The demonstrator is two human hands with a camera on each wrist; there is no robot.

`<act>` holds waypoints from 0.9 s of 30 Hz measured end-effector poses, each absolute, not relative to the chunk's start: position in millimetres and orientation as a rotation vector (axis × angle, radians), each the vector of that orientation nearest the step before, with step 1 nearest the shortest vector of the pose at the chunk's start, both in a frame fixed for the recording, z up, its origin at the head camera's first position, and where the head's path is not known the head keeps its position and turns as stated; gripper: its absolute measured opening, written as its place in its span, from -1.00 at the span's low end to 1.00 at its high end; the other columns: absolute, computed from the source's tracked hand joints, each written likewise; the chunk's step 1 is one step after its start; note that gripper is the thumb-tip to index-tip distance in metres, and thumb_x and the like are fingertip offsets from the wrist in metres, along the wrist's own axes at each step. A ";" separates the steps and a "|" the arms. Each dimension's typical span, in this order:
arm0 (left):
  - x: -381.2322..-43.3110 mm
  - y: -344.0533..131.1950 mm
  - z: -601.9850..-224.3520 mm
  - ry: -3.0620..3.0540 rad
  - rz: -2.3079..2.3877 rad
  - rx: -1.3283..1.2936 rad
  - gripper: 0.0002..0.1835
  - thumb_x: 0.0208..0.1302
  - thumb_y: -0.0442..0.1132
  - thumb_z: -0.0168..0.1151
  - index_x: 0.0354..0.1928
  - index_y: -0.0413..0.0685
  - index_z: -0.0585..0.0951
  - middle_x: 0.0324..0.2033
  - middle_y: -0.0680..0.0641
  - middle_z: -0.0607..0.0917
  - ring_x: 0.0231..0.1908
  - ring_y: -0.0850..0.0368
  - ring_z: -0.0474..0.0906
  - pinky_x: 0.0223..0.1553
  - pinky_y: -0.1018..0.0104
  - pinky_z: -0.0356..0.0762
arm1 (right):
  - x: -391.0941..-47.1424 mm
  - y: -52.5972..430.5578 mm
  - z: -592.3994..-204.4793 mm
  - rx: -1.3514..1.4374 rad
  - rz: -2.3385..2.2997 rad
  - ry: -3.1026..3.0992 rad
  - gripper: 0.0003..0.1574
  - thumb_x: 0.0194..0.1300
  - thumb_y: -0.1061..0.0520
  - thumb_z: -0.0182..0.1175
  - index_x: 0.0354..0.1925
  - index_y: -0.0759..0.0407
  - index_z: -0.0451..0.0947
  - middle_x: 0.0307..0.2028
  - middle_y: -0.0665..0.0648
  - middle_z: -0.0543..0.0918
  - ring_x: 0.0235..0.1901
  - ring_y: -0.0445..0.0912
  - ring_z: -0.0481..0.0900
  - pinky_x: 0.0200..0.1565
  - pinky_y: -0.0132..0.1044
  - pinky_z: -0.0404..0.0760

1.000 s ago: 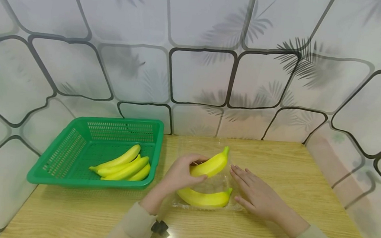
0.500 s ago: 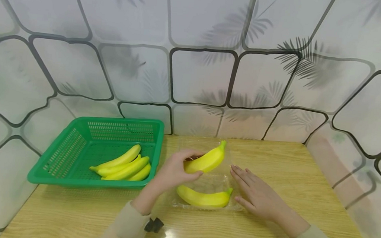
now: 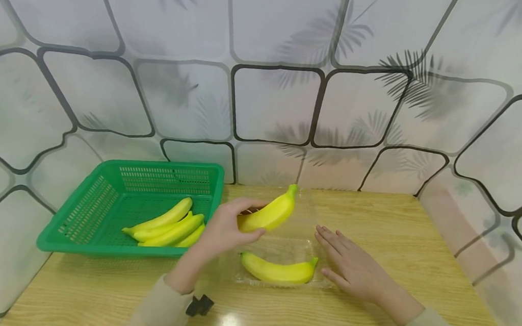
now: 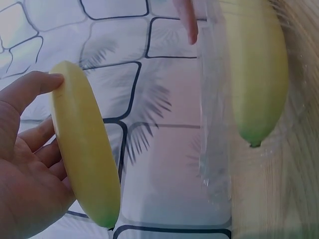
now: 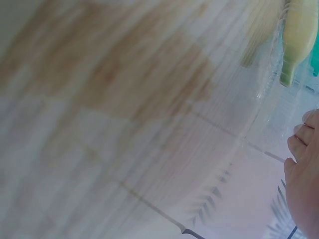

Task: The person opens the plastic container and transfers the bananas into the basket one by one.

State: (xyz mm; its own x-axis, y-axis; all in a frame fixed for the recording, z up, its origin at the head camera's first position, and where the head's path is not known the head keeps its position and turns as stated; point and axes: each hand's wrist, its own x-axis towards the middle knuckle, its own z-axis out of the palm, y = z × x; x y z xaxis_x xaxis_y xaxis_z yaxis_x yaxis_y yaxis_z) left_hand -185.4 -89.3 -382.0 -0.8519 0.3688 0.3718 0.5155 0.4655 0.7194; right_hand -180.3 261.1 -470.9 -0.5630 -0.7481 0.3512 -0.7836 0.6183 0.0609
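Observation:
My left hand (image 3: 228, 227) holds a yellow banana (image 3: 270, 215) raised over the left part of a clear plastic container (image 3: 277, 246), its green stem pointing up and to the right. In the left wrist view the thumb presses one side of the held banana (image 4: 87, 149), with fingers behind it. A second banana (image 3: 277, 271) lies lengthwise along the container's near side. My right hand (image 3: 358, 268) has its fingers stretched out at the container's right edge and grips nothing. The right wrist view catches only part of that right hand (image 5: 306, 184), below the lying banana's stem end (image 5: 300, 35).
A green plastic basket (image 3: 127, 249) stands on the left of the wooden table (image 3: 376, 218), with several bananas (image 3: 170, 227) heaped in its right front corner. Behind the table rises a wall (image 3: 274, 105) with a stone-and-leaf pattern. The container's transparent lid lies towards that wall.
My left hand has carried its banana up and to the left, away from the lying banana, which now shows whole. The right hand, the lying banana and the basket have stayed put.

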 end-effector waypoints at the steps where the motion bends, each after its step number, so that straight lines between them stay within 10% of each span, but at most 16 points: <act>1: -184.9 -91.3 -381.4 -2.546 -1.339 -0.767 -0.45 0.18 -0.36 0.57 0.25 -0.16 0.69 0.09 -0.14 0.78 0.02 -0.01 0.73 0.06 0.19 0.79 | -180.4 261.1 -471.1 1.231 0.146 -2.502 -0.10 0.59 -0.13 0.15 0.59 0.39 0.19 0.55 0.41 0.34 0.55 0.16 0.33 0.70 -0.37 -0.27; 27: -179.2 -144.7 -384.5 -2.539 -1.264 -0.582 -0.48 0.22 -0.40 0.54 0.24 -0.20 0.69 0.07 -0.16 0.77 0.05 -0.05 0.68 0.08 0.05 0.77 | -181.1 260.3 -473.2 1.222 0.140 -2.541 0.02 0.42 -0.05 0.33 0.60 0.37 0.17 0.59 0.38 0.29 0.54 0.22 0.33 0.69 -0.37 -0.34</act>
State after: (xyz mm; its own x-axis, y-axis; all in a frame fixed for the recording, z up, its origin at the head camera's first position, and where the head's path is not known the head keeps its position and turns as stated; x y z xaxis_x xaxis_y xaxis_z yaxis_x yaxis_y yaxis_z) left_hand -179.2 -144.7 -384.5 -0.8902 0.2409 0.3865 0.4537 0.5449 0.7051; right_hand -181.1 260.3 -473.2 -0.5840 -0.7443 0.3240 -0.7754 0.6296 0.0485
